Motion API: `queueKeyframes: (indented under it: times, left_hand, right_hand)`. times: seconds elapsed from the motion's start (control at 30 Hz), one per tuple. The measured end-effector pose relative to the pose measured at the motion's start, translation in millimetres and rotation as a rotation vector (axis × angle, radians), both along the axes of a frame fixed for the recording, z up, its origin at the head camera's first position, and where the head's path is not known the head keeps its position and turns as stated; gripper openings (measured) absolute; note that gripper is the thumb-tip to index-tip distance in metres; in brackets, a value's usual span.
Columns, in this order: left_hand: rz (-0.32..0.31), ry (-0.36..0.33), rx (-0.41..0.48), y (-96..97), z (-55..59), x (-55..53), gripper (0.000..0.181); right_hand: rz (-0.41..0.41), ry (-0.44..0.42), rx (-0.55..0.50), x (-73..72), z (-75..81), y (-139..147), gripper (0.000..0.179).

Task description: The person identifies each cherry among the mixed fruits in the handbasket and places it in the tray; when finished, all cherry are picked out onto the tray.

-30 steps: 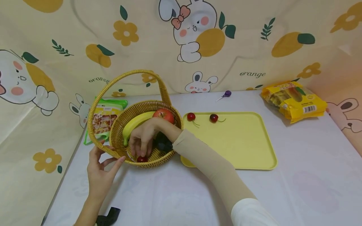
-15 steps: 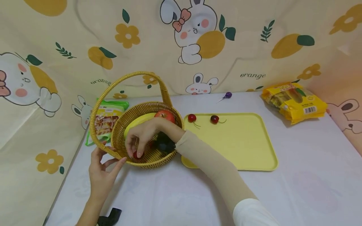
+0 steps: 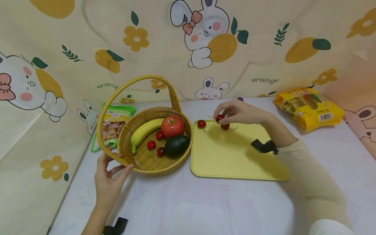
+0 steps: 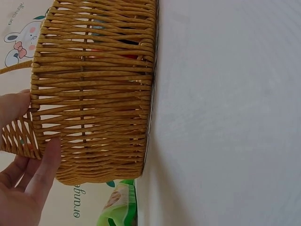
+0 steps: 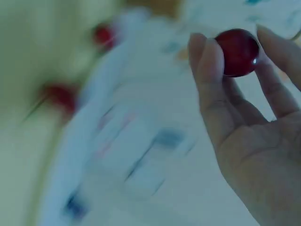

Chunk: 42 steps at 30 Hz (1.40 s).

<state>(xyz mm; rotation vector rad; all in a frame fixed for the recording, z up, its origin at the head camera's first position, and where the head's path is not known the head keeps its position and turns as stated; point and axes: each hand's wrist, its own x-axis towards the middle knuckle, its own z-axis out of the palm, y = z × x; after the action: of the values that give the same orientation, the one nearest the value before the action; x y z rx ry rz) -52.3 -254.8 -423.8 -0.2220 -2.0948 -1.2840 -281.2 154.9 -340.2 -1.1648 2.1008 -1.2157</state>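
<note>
In the head view my left hand [image 3: 110, 182] grips the wicker basket [image 3: 164, 170] where its handle meets the rim, thumb outside, as the left wrist view also shows. My right hand [image 3: 243, 112] pinches a dark red cherry [image 5: 239, 52] between thumb and fingertips, above the back edge of the yellow tray [image 3: 223, 163]. On that tray lie two cherries with stems, one at the back left corner [image 3: 201, 124] and another cherry [image 3: 225, 127] just under the hand. Inside the basket are a banana [image 3: 144, 131], a red apple [image 3: 172, 126], a dark avocado [image 3: 177, 146] and several cherries [image 3: 151, 145].
A green-edged snack bag [image 3: 111, 127] stands behind the basket at left. A yellow bread bag [image 3: 308, 107] lies at the back right. Behind the right hand, a purple lollipop [image 3: 240, 99] is mostly hidden. A printed cloth backdrop [image 3: 164, 58] rises at the table's rear.
My right hand has picked a cherry out of the basket and carried it rightward over the tray. The left hand keeps its hold on the basket.
</note>
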Motion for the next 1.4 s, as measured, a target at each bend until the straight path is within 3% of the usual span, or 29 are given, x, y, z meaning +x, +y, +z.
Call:
queueKeyframes:
  times: [0.2, 0.33, 0.6, 0.83, 1.4]
  left_hand:
    - [0.014, -0.022, 0.01, 1.1, 0.1, 0.2, 0.089]
    - [0.002, 0.001, 0.019, 1.8, -0.1, 1.2, 0.088]
    - [-0.016, 0.025, 0.037, 3.9, 2.8, 1.7, 0.088]
    - [-0.019, 0.025, 0.039, 2.6, 2.0, 1.1, 0.089]
    - [-0.019, 0.016, 0.036, 6.6, 5.6, 2.0, 0.088]
  right_hand:
    - [-0.235, 0.107, 0.073, 2.0, -36.6, 86, 0.019]
    - [-0.271, 0.152, 0.092, 6.1, -53.0, 108, 0.022]
    - [-0.294, 0.189, 0.064, 11.2, -64.7, 114, 0.02]
    - [-0.319, 0.245, 0.138, 9.1, -68.8, 112, 0.028]
    - [-0.41, 0.195, 0.262, 13.0, -66.1, 114, 0.027]
